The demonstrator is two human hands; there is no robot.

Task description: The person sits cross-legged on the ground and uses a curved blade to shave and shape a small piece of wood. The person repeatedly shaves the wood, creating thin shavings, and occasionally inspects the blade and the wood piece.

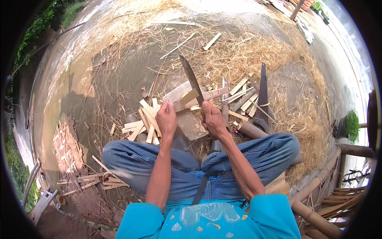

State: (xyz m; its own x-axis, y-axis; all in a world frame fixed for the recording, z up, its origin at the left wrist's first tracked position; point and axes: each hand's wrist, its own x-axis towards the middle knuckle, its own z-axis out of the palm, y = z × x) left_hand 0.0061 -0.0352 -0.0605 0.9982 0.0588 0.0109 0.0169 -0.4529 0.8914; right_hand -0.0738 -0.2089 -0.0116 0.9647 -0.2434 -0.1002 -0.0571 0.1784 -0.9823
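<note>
I sit cross-legged on the ground in blue jeans. My right hand grips the handle of a long dark knife, whose blade points up and away from me. A flat bamboo piece rests against the blade, lying on a flat block in front of my knees. My left hand is closed on one end of that bamboo piece, just left of the blade. A pile of short cut bamboo strips lies beside my left hand.
A hand saw lies to the right among more bamboo strips. Dry shavings and straw cover the ground. A woven bamboo mat lies at my left, bamboo poles at my right.
</note>
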